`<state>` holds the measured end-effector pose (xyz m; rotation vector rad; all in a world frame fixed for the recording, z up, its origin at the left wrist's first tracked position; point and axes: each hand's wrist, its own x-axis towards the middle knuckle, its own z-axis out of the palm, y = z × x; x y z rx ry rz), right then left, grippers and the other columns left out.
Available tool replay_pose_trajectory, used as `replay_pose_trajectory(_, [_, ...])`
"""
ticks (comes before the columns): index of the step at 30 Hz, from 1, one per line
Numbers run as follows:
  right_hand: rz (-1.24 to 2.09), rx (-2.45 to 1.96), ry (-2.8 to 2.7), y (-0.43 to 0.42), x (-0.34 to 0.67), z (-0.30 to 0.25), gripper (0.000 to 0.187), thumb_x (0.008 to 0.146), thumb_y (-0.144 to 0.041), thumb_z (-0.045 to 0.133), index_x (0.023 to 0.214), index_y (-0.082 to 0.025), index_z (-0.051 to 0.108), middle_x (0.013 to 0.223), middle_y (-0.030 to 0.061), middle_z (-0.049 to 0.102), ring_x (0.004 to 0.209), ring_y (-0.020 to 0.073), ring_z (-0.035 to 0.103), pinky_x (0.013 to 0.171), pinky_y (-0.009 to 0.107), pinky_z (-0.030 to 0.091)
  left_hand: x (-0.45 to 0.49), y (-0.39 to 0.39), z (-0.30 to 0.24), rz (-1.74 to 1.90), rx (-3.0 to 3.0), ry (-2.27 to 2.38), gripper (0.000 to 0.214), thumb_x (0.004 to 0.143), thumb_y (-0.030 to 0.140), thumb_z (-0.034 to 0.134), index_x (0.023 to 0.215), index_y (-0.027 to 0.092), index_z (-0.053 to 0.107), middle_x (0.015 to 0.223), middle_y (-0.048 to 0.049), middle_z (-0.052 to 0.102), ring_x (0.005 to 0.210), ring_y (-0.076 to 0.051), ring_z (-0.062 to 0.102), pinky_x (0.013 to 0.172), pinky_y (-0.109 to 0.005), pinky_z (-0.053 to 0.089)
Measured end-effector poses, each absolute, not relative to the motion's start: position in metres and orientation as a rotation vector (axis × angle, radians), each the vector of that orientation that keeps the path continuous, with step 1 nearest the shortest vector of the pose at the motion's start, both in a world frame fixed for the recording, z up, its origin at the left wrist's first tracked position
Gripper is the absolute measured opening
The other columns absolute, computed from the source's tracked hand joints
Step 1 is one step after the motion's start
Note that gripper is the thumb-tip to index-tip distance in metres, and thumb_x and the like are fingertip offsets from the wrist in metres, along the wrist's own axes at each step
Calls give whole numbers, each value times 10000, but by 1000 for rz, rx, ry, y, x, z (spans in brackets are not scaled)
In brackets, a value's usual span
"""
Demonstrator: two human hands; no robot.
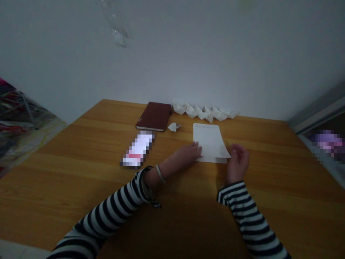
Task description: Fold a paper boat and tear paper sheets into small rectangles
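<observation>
Nearest the camera, black-and-white striped sleeves [107,212] run in from the bottom of the frame across a honey-coloured wooden table [54,187], and a thin pale bracelet [160,173] circles the left wrist. The left hand [187,153] lies flat and relaxed, not clenched, its fingertips [198,145] touching the left edge of a sheet of white paper [210,142] near its lower end. The right hand [237,163] stands at the sheet's lower right corner, its fingers [234,150] at or just against the paper; whether they actually pinch it, I cannot tell. The sheet lies between the hands, just ahead of them, with its long axis running away from the person toward the wall, slightly tilted, and its near end looks curled or doubled over. The left hand has the clearer contact. Left of the sheet lies a pixelated flat oblong, probably a phone [138,149]. Farther up, a small paper boat [174,126] sits beside a dark red notebook [154,116], and a row of paper boats [205,112] lines the foot of the pale wall [188,54].
</observation>
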<state>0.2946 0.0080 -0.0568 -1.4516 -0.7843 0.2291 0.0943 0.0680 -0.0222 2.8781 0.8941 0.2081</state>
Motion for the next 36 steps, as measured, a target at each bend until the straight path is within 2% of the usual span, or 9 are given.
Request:
replay_pose_trajectory(3, [242, -1431, -805, 6, 286, -52, 292, 870, -345, 520, 1078, -156, 600, 1085, 94, 637, 1028, 204, 607, 982, 431, 446, 89, 67, -18, 259, 2801, 943, 305, 971, 145, 446, 1250, 90, 557, 1375, -219, 537, 1287, -260, 530, 1032, -408, 469])
replay_pose_trajectory(6, [260, -1399, -795, 3, 278, -50, 325, 893, -377, 514, 1129, -163, 578, 1153, 104, 614, 1092, 211, 590, 1021, 449, 421, 90, 64, -17, 310, 2703, 993, 280, 979, 159, 422, 1196, 94, 588, 1370, -221, 542, 1287, -273, 528, 1035, -436, 466])
replay_pose_trajectory(12, [591, -1190, -676, 0, 259, -53, 482, 939, -426, 446, 1392, -277, 372, 1488, 87, 404, 1344, 218, 442, 1096, 499, 372, 97, 53, -15, 440, 2485, 984, 339, 949, 332, 514, 1109, 51, 615, 1351, -266, 537, 1335, -336, 454, 1088, -488, 381])
replay_pose_trajectory(16, [739, -1171, -962, -2, 250, -53, 570, 930, -376, 497, 1460, -243, 336, 1493, 111, 440, 1339, 233, 464, 1128, 511, 338, 101, 49, -19, 625, 2153, 992, 357, 902, 432, 568, 972, 96, 664, 1296, -216, 587, 1311, -332, 454, 1122, -472, 306])
replay_pose_trajectory(20, [591, -1267, -1378, -6, 249, -51, 523, 938, -239, 447, 1459, -243, 400, 1551, 56, 365, 1434, 194, 325, 1197, 466, 218, 108, 55, -23, 733, 1748, 992, 534, 949, 539, 388, 979, 88, 672, 1083, -184, 681, 1043, -272, 624, 933, -419, 465])
replay_pose_trajectory(22, [531, -1291, -1495, -9, 249, -49, 544, 931, -147, 372, 1463, -257, 399, 1566, 26, 334, 1445, 171, 300, 1206, 449, 205, 111, 59, -24, 740, 1560, 949, 689, 954, 614, 246, 1038, 71, 661, 1025, -179, 698, 924, -239, 663, 827, -378, 510])
replay_pose_trajectory(24, [507, -1320, -1576, -11, 247, -47, 598, 895, -66, 325, 1450, -266, 424, 1574, 3, 314, 1446, 163, 294, 1209, 440, 214, 112, 61, -25, 743, 1373, 872, 773, 925, 683, 215, 1055, 69, 665, 997, -168, 709, 881, -220, 673, 814, -361, 512])
replay_pose_trajectory(29, [464, -1368, -1627, -14, 243, -43, 703, 824, 16, 320, 1451, -284, 422, 1569, -20, 320, 1439, 168, 310, 1207, 440, 242, 109, 62, -28, 755, 1066, 726, 622, 749, 688, 624, 919, 99, 726, 849, -98, 728, 839, -195, 650, 846, -328, 475])
replay_pose_trajectory(36, [457, -1376, -1596, -16, 242, -40, 690, 834, 11, 336, 1458, -275, 411, 1561, -1, 340, 1428, 174, 335, 1200, 443, 264, 107, 63, -30, 754, 927, 679, 487, 674, 564, 772, 839, 107, 741, 795, -56, 720, 795, -154, 626, 836, -288, 456])
